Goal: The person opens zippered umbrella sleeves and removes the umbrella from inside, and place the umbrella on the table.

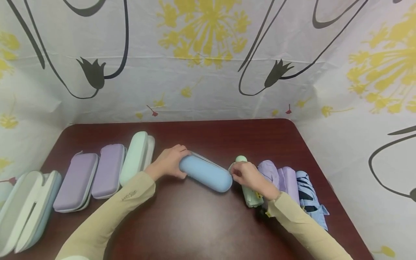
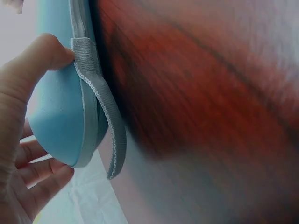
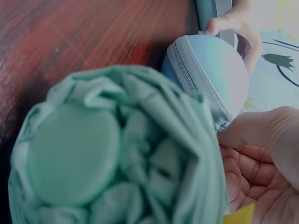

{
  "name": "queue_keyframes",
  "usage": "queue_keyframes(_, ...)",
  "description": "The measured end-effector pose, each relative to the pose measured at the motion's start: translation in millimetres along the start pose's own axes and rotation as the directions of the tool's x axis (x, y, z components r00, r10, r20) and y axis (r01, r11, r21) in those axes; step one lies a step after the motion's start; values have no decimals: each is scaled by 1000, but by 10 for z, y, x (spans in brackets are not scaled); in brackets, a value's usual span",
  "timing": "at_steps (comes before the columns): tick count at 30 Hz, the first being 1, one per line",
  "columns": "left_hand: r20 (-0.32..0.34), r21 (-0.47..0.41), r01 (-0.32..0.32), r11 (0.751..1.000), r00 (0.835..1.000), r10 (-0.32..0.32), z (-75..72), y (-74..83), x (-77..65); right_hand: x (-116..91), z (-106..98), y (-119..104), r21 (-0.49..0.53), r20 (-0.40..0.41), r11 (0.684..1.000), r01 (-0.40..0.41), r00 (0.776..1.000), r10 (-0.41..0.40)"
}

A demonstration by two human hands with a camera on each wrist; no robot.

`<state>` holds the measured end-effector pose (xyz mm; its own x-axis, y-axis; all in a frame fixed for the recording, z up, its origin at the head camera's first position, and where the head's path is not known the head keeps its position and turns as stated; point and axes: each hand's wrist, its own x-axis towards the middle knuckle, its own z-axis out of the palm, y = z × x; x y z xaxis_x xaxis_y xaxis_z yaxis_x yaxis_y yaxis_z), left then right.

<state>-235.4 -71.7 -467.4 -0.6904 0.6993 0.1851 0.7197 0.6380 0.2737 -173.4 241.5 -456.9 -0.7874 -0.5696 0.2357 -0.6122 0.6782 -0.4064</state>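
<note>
A light blue zip case [image 1: 206, 173] lies at a slant in the middle of the table. My left hand [image 1: 170, 161] grips its left end; the left wrist view shows the thumb beside the base of a grey strap loop [image 2: 117, 135] and the other fingers round the far side. At the case's right end my right hand [image 1: 250, 176] pinches the zipper pull [image 3: 223, 126] between thumb and curled fingers. The zip beside it looks closed in the right wrist view. A folded mint green umbrella [image 1: 252, 198] lies under the right hand and wrist.
Right of the green umbrella lie two purple umbrellas [image 1: 269, 171] [image 1: 290, 182] and a blue one with dark stripes [image 1: 308, 195]. On the left stand a mint green case [image 1: 134, 159], two purple cases [image 1: 108, 169] [image 1: 77, 180] and an open pale case [image 1: 32, 213].
</note>
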Motion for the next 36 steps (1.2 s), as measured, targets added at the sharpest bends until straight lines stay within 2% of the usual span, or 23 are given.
queue_keyframes(7, -38, 56, 119, 991, 992, -117, 4, 29, -103, -24, 16, 26, -59, 13, 998, 3, 1000, -3)
queue_keyframes(13, -61, 44, 206, 978, 977, -203, 28, 101, -157, 4, 51, -8, -75, -6, 994, -78, 997, 78)
queue_keyframes(19, -84, 48, 282, 958, 957, -277, 29, 185, -192, 43, 68, -49, -80, -13, 985, -150, 989, 150)
queue_keyframes(27, -102, 50, 368, 928, 927, -362, 38, 265, -196, 100, 159, -81, -85, -35, 992, -93, 995, 90)
queue_keyframes(33, -120, 31, 414, 910, 905, -408, 62, 305, -201, 171, 236, -127, -63, -63, 987, -147, 988, 143)
queue_keyframes(36, -138, 13, 432, 902, 894, -427, 73, 320, -215, 219, 255, -162, -44, -83, 988, -149, 986, 145)
